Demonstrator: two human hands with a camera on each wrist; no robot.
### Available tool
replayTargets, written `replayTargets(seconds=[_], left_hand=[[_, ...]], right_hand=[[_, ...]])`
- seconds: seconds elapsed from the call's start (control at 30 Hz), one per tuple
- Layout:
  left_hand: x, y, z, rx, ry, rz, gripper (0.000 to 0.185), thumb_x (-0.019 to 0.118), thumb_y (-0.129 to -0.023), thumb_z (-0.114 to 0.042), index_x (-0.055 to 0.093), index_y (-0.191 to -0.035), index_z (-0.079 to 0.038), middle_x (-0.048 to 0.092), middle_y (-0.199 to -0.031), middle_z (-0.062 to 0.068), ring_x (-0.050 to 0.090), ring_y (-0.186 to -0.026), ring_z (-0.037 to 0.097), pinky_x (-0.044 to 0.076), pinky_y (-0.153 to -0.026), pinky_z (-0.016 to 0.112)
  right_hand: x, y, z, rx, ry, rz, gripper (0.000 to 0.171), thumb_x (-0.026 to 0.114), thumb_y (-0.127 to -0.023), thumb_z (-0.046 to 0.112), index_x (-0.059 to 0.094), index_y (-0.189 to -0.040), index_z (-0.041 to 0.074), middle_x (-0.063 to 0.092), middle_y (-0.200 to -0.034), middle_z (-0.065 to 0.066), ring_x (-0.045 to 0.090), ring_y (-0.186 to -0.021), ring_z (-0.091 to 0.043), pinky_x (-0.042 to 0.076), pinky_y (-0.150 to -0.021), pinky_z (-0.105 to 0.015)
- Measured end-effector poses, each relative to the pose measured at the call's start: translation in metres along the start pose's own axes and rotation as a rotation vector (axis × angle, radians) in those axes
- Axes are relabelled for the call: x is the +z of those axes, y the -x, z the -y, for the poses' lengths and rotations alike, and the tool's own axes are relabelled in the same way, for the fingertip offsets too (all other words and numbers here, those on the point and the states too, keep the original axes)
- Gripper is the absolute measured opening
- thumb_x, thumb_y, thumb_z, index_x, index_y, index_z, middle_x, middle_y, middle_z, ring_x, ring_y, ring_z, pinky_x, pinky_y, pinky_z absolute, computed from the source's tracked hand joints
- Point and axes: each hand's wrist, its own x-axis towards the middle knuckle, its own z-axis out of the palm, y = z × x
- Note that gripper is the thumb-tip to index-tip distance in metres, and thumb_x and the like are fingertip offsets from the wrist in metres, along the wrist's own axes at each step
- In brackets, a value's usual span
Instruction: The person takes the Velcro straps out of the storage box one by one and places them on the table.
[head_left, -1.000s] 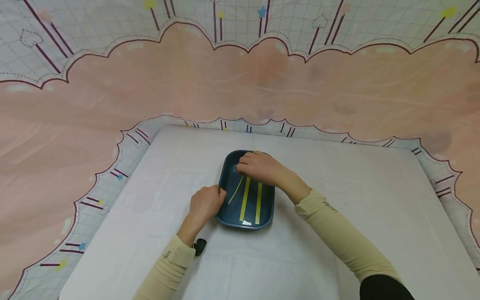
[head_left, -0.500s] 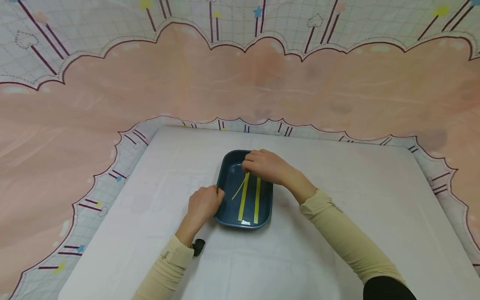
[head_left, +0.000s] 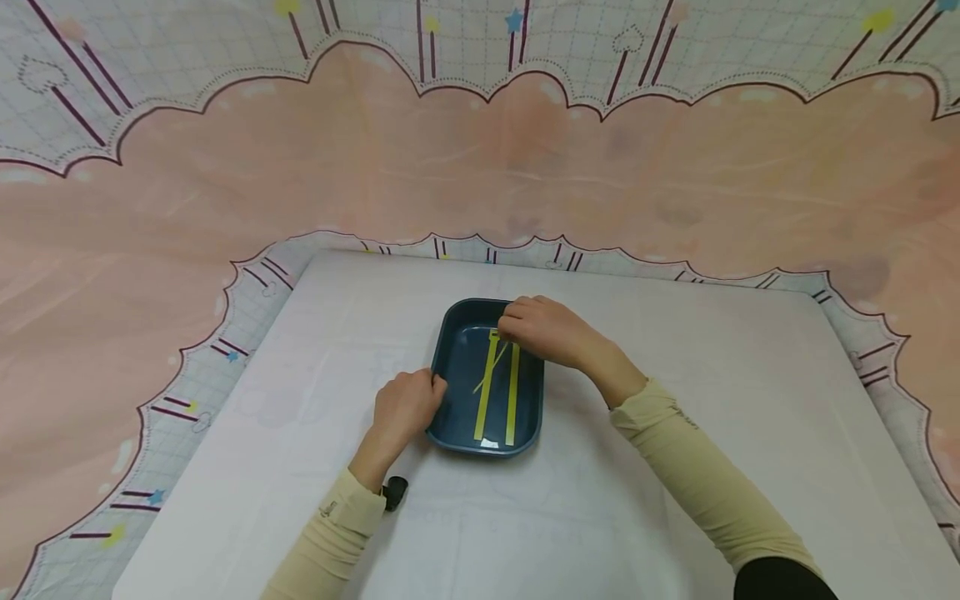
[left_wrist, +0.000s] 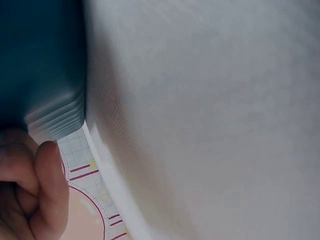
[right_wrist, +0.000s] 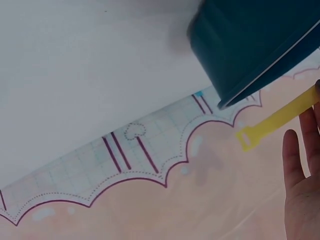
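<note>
A dark blue rectangular tray [head_left: 457, 350] stands on the table, and my left hand [head_left: 403, 408] grips its left rim. In the left wrist view the fingers [left_wrist: 52, 185] are curled at the tray's edge. Over the far right corner, my right hand [head_left: 547, 333] pinches a yellow hook-and-loop cable tie [right_wrist: 275, 122] with a slotted head. Seen nearly edge-on in the head view, this tie slants down to the left. Two more ties, a left yellow strip [head_left: 483, 400] and a right yellow strip [head_left: 512, 400], lie lengthwise in the tray; my hand covers the right one's far end.
A white table [head_left: 675, 400] surrounds the tray on all sides. Behind it hangs a peach and white patterned cloth [head_left: 450, 167]. A small black object [head_left: 395, 493] shows beside my left wrist.
My right hand has moved to the right with the pinched tie, which now crosses over the left strip, uncovering that strip's slotted head. My left hand keeps its grip on the tray.
</note>
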Motion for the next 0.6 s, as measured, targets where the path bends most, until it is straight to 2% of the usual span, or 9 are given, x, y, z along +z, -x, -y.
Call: replayTargets(seconds=[0.33, 0.6], left_hand=[[-0.001, 0.001, -0.001, -0.001, -0.002, 0.000, 0.034, 0.046, -0.094, -0.020, 0.053, -0.064, -0.008, 0.047, -0.056, 0.006, 0.047, -0.049, 0.020, 0.034, -0.045, 0.030], [-0.001, 0.001, -0.001, -0.005, 0.001, -0.001, 0.034, 0.046, -0.094, -0.020, 0.053, -0.064, -0.009, 0.048, -0.056, 0.006, 0.047, -0.049, 0.020, 0.034, -0.045, 0.031]], right_hand=[[-0.004, 0.009, -0.006, 0.040, -0.026, -0.014, 0.012, 0.070, -0.089, 0.009, 0.069, -0.100, 0.012, 0.067, -0.101, -0.002, 0.058, -0.098, -0.020, 0.048, -0.089, -0.035], [-0.006, 0.017, -0.012, 0.066, -0.037, -0.044, 0.009, 0.069, -0.089, 0.006, 0.068, -0.096, 0.011, 0.065, -0.096, -0.002, 0.057, -0.093, -0.020, 0.047, -0.085, -0.035]])
